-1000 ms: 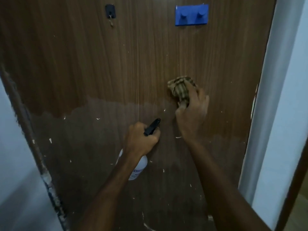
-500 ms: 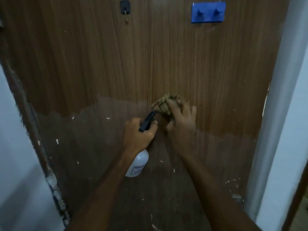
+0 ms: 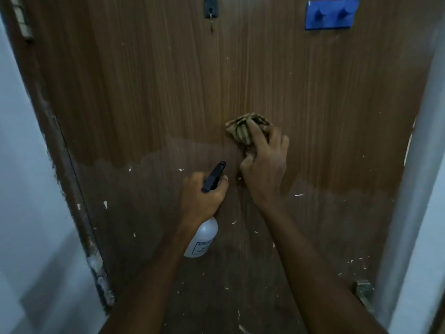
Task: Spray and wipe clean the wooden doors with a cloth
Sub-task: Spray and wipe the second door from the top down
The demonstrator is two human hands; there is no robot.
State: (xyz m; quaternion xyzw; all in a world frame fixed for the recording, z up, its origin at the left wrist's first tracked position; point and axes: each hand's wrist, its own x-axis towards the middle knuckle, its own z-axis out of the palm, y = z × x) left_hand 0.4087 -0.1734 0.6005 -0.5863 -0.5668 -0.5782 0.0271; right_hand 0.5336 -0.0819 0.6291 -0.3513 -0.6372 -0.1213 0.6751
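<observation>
A brown wooden door [image 3: 149,97] fills the view; its lower half looks darker and speckled with pale flecks. My right hand [image 3: 265,169] presses a bunched checked cloth [image 3: 240,132] flat against the door near its middle. My left hand [image 3: 202,196] grips a white spray bottle [image 3: 203,239] by its black trigger head [image 3: 213,176], just below and left of the cloth, nozzle pointing up at the door.
A blue double hook plate [image 3: 329,13] and a small black hook [image 3: 211,8] are fixed high on the door. A metal latch [image 3: 363,291] sits low on the right edge. Pale walls [image 3: 26,213] flank the door on both sides; a hinge [image 3: 22,20] shows top left.
The right hand slid the cloth down and left toward the bottle, then back up and a little right. The left hand with the bottle stayed nearly still.
</observation>
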